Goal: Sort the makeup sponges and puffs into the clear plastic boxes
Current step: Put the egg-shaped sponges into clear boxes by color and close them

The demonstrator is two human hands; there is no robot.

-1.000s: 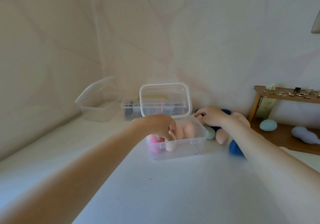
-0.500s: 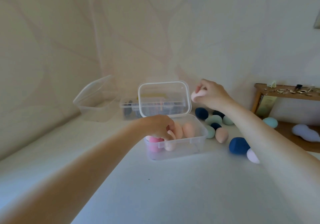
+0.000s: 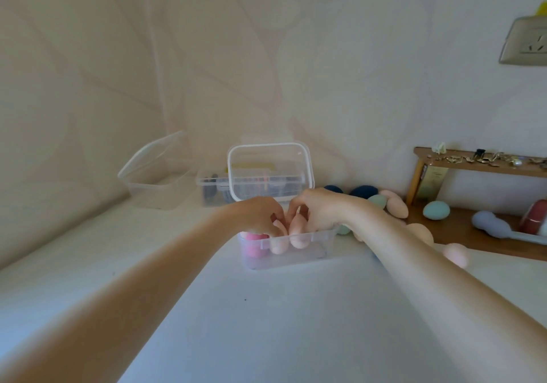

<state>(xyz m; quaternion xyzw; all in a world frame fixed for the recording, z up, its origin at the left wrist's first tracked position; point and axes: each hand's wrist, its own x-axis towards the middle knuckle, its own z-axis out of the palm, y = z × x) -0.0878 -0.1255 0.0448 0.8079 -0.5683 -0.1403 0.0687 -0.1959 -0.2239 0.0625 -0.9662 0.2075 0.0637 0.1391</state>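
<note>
1. Both hands are over the small clear box that sits in the middle of the white table.
2. The left hand has its fingers bent down into the box, on top of the sponges. I cannot tell if it is gripping one or only touching.
3. The right hand has its fingers curled down at a peach sponge that stands up in the box — it looks like a pinch, but the picture is blurry.
4. Inside the box you can see a bright pink sponge at the left and pale peach ones next to it.
5. The box lid stands open, straight up behind the hands.
6. More sponges lie on the table to the right of the box — dark blue, pale green and peach ones, plus a light pink one close to the right arm.
7. A second clear box sits far back on the left with its lid tipped up.
8. A wooden shelf on the right holds a blue-green sponge.
</note>
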